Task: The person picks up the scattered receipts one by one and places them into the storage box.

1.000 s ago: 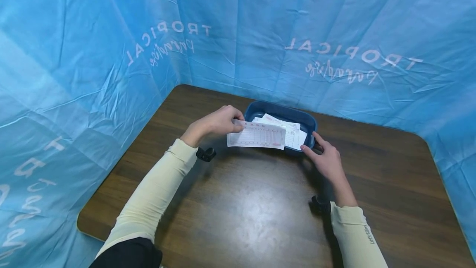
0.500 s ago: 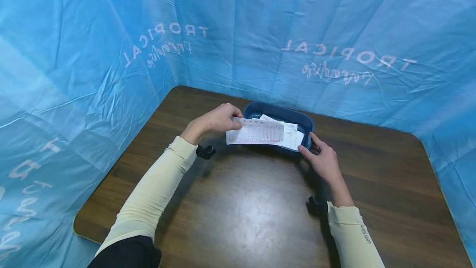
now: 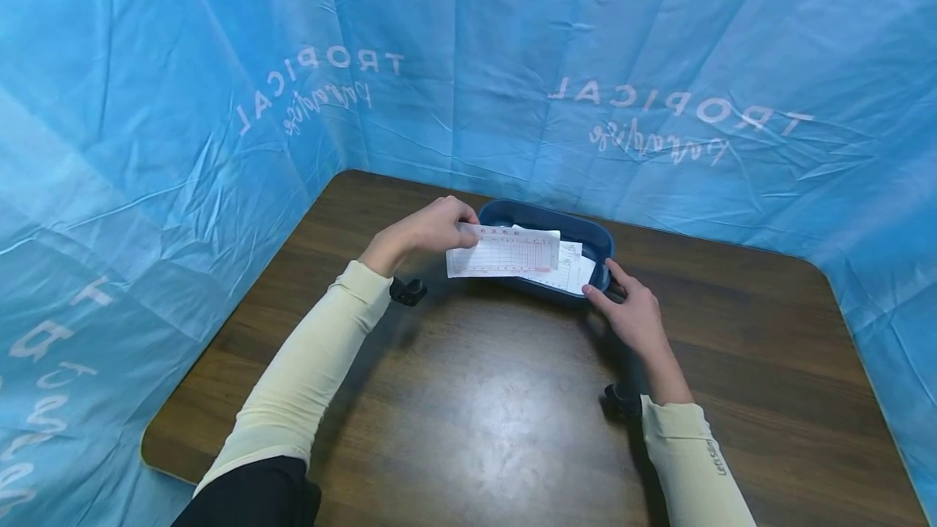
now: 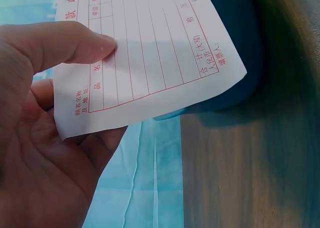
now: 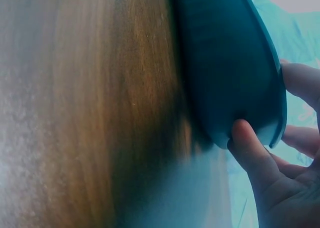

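My left hand (image 3: pixel 428 232) pinches the left end of a white receipt slip (image 3: pixel 505 252) printed with a red grid, thumb on its face and fingers behind. The slip hangs over the near left side of a dark blue plastic bin (image 3: pixel 567 226), hiding part of it. More white paper slips (image 3: pixel 571 267) lie inside the bin, partly covered. In the left wrist view the thumb presses on the slip's (image 4: pixel 150 53) printed side. My right hand (image 3: pixel 633 311) holds the bin's right end. In the right wrist view its thumb lies against the bin's outer wall (image 5: pixel 225 63), other fingers at the rim.
The bin stands near the back edge of a brown wooden table (image 3: pixel 468 397). A blue curtain (image 3: pixel 468 63) with mirrored white lettering hangs behind the table and along its left side. A small black device (image 3: pixel 407 292) sits at the left wrist.
My left hand has raised the slip a little and shifted it slightly right over the bin. The right hand keeps its hold on the bin's end. The head view has shifted slightly.
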The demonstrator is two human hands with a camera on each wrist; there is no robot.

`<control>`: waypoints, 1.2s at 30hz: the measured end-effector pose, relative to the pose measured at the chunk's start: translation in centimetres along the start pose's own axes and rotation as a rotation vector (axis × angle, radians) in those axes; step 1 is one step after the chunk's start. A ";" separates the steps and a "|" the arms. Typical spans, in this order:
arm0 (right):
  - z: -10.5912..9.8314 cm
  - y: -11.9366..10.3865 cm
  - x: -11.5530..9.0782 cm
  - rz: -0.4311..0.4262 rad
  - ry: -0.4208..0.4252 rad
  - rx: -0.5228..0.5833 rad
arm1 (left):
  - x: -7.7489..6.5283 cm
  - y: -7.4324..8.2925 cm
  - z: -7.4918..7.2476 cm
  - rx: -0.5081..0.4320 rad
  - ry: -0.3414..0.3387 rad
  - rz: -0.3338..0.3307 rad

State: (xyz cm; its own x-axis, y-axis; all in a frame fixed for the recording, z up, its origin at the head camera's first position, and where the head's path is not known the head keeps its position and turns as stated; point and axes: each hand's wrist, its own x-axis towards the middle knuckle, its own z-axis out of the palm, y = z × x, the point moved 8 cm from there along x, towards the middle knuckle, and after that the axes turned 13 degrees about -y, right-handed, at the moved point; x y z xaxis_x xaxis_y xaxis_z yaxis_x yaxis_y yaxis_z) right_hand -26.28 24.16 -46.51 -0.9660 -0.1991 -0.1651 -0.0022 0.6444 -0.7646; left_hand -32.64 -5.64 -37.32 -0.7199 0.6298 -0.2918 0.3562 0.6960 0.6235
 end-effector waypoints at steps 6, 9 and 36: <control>0.1 0.0 -0.1 -0.009 -0.012 0.004 | 0.5 0.3 -0.2 -0.004 -0.014 0.025; 0.1 0.0 -0.1 -0.005 -0.014 0.007 | 0.8 0.5 -0.4 -0.007 -0.019 0.030; 0.0 -0.2 0.0 -0.024 -0.006 0.026 | 4.7 1.5 -0.7 -0.050 -0.038 0.000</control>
State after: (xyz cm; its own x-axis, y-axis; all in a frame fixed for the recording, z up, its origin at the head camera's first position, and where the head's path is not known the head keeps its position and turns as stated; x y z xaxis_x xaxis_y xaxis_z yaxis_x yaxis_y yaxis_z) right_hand -26.25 24.06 -46.38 -0.9641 -0.2191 -0.1502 -0.0188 0.6203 -0.7841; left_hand -35.90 -1.85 -37.21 -0.6963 0.6430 -0.3191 0.3248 0.6787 0.6587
